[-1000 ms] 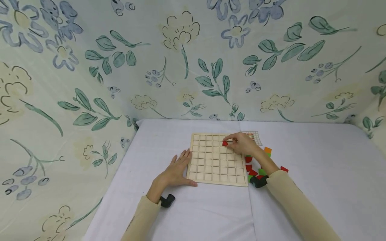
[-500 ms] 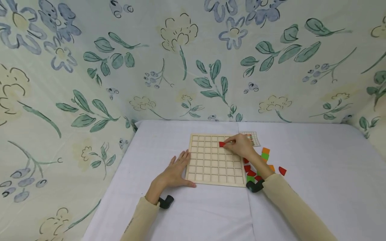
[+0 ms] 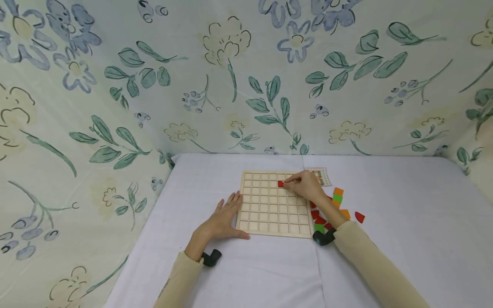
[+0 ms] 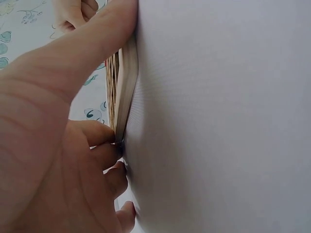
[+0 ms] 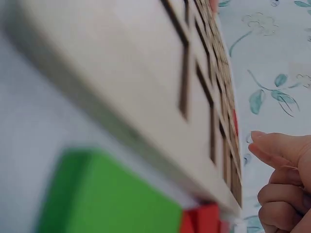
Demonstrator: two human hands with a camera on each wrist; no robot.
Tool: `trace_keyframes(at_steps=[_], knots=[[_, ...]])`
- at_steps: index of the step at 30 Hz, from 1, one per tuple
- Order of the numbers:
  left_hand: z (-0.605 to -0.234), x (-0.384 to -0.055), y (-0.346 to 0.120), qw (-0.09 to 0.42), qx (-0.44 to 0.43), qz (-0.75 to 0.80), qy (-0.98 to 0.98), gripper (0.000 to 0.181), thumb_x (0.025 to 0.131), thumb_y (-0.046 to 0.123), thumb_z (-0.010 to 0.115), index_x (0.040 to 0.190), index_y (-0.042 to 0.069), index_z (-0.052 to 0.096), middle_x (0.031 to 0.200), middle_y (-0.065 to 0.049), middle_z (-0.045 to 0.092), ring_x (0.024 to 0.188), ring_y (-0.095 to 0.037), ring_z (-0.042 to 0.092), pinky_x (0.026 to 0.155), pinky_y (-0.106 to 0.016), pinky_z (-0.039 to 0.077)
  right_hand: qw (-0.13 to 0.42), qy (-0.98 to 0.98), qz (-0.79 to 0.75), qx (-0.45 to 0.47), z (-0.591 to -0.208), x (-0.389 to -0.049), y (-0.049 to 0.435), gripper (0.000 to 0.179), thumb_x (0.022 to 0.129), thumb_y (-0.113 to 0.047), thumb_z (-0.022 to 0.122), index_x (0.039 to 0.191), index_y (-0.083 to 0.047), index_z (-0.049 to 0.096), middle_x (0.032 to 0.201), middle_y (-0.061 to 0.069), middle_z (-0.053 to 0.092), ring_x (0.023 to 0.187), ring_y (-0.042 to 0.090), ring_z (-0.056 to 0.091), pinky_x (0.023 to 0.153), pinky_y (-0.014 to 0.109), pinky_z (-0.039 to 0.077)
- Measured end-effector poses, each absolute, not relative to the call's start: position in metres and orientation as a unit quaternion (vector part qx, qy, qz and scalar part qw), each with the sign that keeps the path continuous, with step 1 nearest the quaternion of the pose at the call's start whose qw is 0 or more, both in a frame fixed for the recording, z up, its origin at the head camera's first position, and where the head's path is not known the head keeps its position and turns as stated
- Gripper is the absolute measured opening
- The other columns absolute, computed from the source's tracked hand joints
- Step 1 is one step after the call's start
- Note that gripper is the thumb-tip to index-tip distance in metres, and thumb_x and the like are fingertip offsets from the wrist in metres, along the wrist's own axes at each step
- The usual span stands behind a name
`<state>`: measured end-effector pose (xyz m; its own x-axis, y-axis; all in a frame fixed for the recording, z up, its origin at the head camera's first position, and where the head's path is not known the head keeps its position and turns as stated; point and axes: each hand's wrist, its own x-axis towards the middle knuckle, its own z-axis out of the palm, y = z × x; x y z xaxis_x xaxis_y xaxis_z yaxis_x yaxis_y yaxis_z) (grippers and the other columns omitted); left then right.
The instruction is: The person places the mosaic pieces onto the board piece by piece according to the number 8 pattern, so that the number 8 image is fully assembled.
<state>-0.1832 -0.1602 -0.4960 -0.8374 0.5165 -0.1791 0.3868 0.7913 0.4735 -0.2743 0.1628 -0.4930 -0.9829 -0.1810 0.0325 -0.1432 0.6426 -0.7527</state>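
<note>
White-clothed desk [image 3: 416, 192], roomy at right; floral fabric [image 3: 227, 111] far. Left hand [image 3: 224, 220] spread against pale-wood square-grid board [image 3: 265, 199]; right hand [image 3: 307, 186], fingers pinched, empty, over red tile [image 3: 280, 184].

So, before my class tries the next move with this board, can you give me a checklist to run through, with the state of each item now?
1. Left hand against the board: ok, it touches the left edge.
2. Red piece flat in one cell: cannot tell, it is partly covered.
3. Right hand clear of that piece: cannot tell, they overlap in the head view but look apart in the right wrist view.
4. Card fully visible: not ok, the right hand hides part.
5. Loose pieces off the board: ok, those in view lie to its right.
6. All loose pieces in sight: cannot tell, the right forearm crosses them.
</note>
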Motion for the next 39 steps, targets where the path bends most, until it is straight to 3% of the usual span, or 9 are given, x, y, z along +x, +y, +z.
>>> trace_keyframes(at_steps=[9, 12, 14, 18, 23, 31, 39], knots=[[-0.494, -0.182, -0.161, 0.149, 0.240, 0.213, 0.936, 0.129, 0.078, 0.059, 0.085, 0.165, 0.001, 0.009, 0.175, -0.013, 0.001, 0.164, -0.033, 0.000, 0.131, -0.061, 0.005, 0.024, 0.911, -0.410, -0.039, -0.473, -0.252, 0.208, 0.028, 0.094, -0.026, 0.078, 0.114, -0.006, 0.080, 0.082, 0.016, 0.058, 0.072, 0.020, 0.046, 0.051, 0.023, 0.033], [-0.495, -0.182, -0.161, 0.149, 0.239, 0.212, 0.936, 0.130, 0.078, 0.059, 0.085, 0.165, 0.000, 0.009, 0.175, -0.014, 0.001, 0.164, -0.034, 0.001, 0.131, -0.062, 0.005, 0.041, 0.917, -0.397, -0.015, -0.470, -0.239, 0.223, 0.034, 0.094, -0.026, 0.077, 0.120, -0.005, 0.077, 0.080, 0.011, 0.056, 0.075, 0.021, 0.047, 0.051, 0.023, 0.034], [-0.495, -0.182, -0.161, 0.149, 0.238, 0.213, 0.936, 0.130, 0.078, 0.058, 0.085, 0.165, -0.001, 0.009, 0.175, -0.015, 0.001, 0.164, -0.034, 0.001, 0.131, -0.062, 0.005, 0.051, 0.921, -0.386, -0.008, -0.469, -0.231, 0.230, 0.034, 0.094, -0.025, 0.078, 0.121, -0.005, 0.077, 0.070, 0.006, 0.047, 0.068, 0.021, 0.045, 0.049, 0.024, 0.033], [-0.494, -0.181, -0.160, 0.153, 0.236, 0.209, 0.937, 0.130, 0.078, 0.058, 0.085, 0.165, 0.000, 0.008, 0.175, -0.015, 0.000, 0.164, -0.034, 0.000, 0.131, -0.061, 0.005, 0.072, 0.928, -0.365, -0.016, -0.469, -0.217, 0.240, 0.030, 0.092, -0.023, 0.079, 0.117, -0.007, 0.079, 0.064, 0.003, 0.044, 0.063, 0.021, 0.045, 0.048, 0.023, 0.034], [-0.495, -0.181, -0.158, 0.154, 0.237, 0.209, 0.936, 0.130, 0.078, 0.059, 0.085, 0.165, 0.000, 0.008, 0.175, -0.015, 0.000, 0.164, -0.034, 0.000, 0.131, -0.061, 0.005, 0.100, 0.926, -0.360, -0.046, -0.470, -0.202, 0.248, 0.028, 0.090, -0.024, 0.081, 0.113, -0.009, 0.081, 0.062, 0.001, 0.041, 0.070, 0.020, 0.044, 0.049, 0.022, 0.031], [-0.497, -0.183, -0.157, 0.154, 0.238, 0.208, 0.936, 0.129, 0.079, 0.060, 0.083, 0.166, 0.002, 0.006, 0.175, -0.012, -0.001, 0.164, -0.032, -0.002, 0.132, -0.060, 0.003, 0.095, 0.921, -0.377, -0.039, -0.474, -0.193, 0.258, 0.030, 0.089, -0.022, 0.082, 0.114, -0.006, 0.080, 0.062, -0.001, 0.039, 0.060, 0.017, 0.044, 0.048, 0.021, 0.032], [-0.495, -0.184, -0.158, 0.156, 0.240, 0.206, 0.936, 0.130, 0.079, 0.061, 0.083, 0.166, 0.002, 0.006, 0.175, -0.012, -0.001, 0.164, -0.032, -0.002, 0.131, -0.060, 0.002, 0.093, 0.924, -0.370, 0.006, -0.478, -0.188, 0.277, 0.036, 0.090, -0.028, 0.081, 0.116, -0.003, 0.078, 0.062, -0.001, 0.035, 0.062, 0.017, 0.040, 0.049, 0.025, 0.029]])
